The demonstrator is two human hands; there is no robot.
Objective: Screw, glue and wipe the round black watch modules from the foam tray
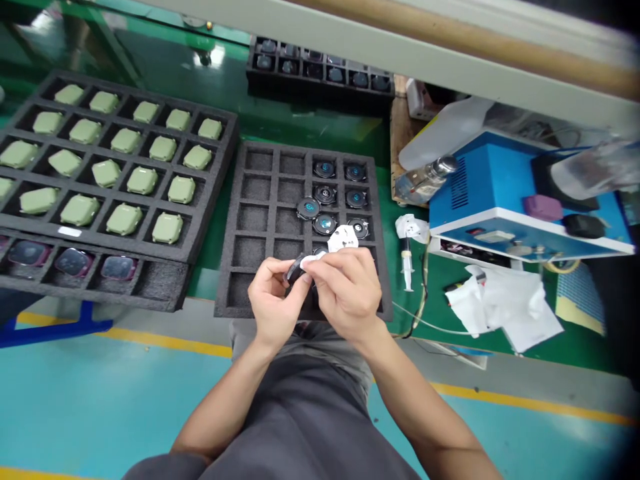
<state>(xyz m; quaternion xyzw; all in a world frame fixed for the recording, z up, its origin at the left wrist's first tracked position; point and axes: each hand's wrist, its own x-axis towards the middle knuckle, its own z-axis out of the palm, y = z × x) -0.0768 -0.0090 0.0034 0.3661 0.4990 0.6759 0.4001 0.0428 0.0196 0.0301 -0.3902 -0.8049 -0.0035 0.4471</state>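
Note:
My left hand pinches a dark round watch body by its edge, above the front of a dark foam tray. My right hand is closed on a crumpled white cloth, part of it pressed against the watch body. Several round watches with lit faces lie in the tray's right-hand columns. One round watch rests across a divider, beside another watch. The tray's left columns show bare compartments. My hands cover part of the tray's front.
Foam trays with green square cases and purple-framed watches stand left. Another watch tray is at the back. To the right are a syringe, a glass bottle, a blue machine and white wipes.

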